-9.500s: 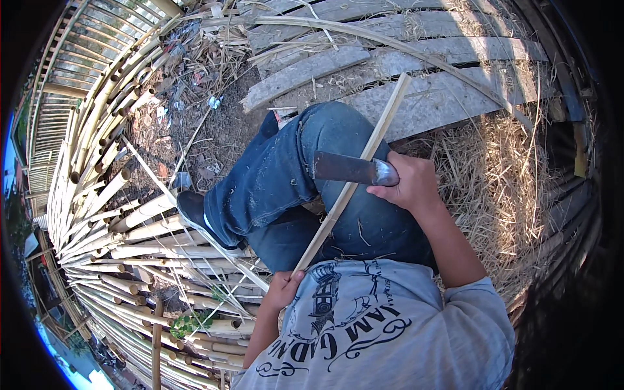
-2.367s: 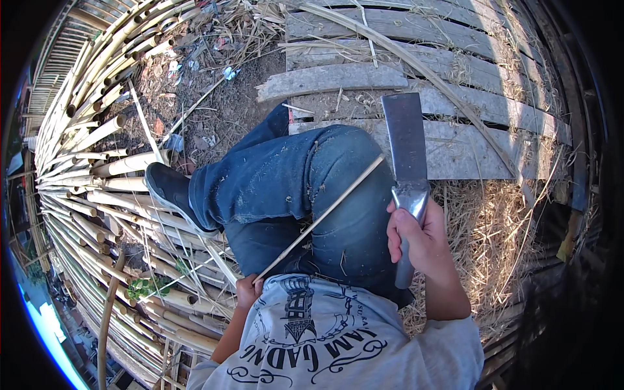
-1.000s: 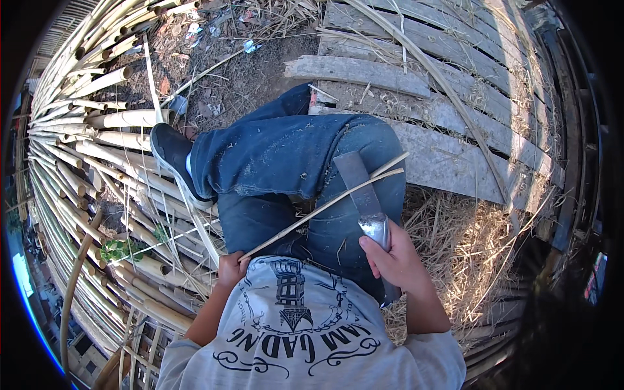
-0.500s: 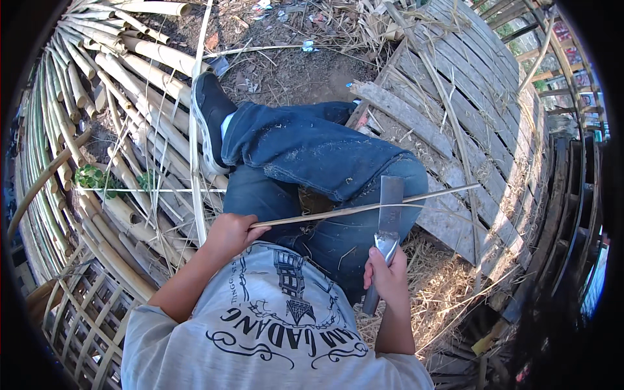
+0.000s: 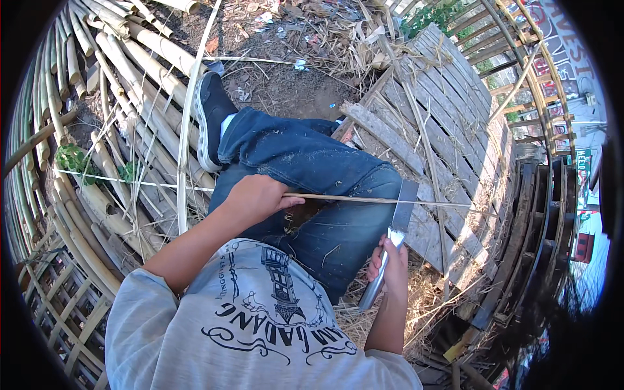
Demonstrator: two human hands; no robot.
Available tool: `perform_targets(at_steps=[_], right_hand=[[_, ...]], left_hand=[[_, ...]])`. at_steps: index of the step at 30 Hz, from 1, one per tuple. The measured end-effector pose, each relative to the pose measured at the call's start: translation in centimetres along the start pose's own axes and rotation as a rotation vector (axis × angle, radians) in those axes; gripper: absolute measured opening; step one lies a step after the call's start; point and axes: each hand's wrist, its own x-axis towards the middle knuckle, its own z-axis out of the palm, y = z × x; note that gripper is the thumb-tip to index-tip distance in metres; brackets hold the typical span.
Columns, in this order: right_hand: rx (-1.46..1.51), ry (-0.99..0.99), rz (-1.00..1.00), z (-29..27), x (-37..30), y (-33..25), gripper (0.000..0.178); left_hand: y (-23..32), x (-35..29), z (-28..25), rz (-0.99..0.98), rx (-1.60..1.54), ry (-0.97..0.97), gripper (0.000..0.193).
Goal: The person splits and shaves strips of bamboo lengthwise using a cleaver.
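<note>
I sit on the ground in blue jeans and a grey printed shirt. My left hand [image 5: 257, 198] grips one end of a thin bamboo strip [image 5: 364, 199] that runs level to the right across my knee. My right hand [image 5: 389, 265] holds a cleaver [image 5: 402, 213] by its metal handle. The flat blade points up, and its upper part meets the strip just right of my knee.
A heap of split bamboo poles [image 5: 123, 123] lies to my left by my black shoe [image 5: 209, 117]. A woven bamboo panel [image 5: 448, 117] lies on the right, over dry straw. Bare dirt with litter [image 5: 286, 71] shows ahead. Bamboo lattice frames [image 5: 52, 305] stand at lower left.
The view has swung, so my legs now point up and left. The strip lies level across my knee, my left hand has slid along it, and the cleaver blade stands upright against it.
</note>
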Motion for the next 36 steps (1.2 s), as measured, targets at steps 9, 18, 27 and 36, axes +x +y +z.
perform_targets(at_steps=[9,18,27,36], right_hand=[[-0.075,-0.038,0.008,1.5,-0.2,0.3,0.019],[0.026,0.118,-0.112,1.3,-0.3,0.5,0.019],[-0.053,0.03,-0.058,0.5,0.3,1.7,0.021],[-0.08,-0.051,-0.033,0.5,0.4,1.7,0.022]], left_hand=[[0.0,0.9,-0.1,0.1,0.063,0.05,0.049],[-0.1,0.4,-0.3,0.084,0.136,0.039,0.04],[-0.3,0.9,-0.2,0.104,0.157,0.048,0.031],[-0.7,1.2,-0.1,0.131,0.177,0.053,0.027]])
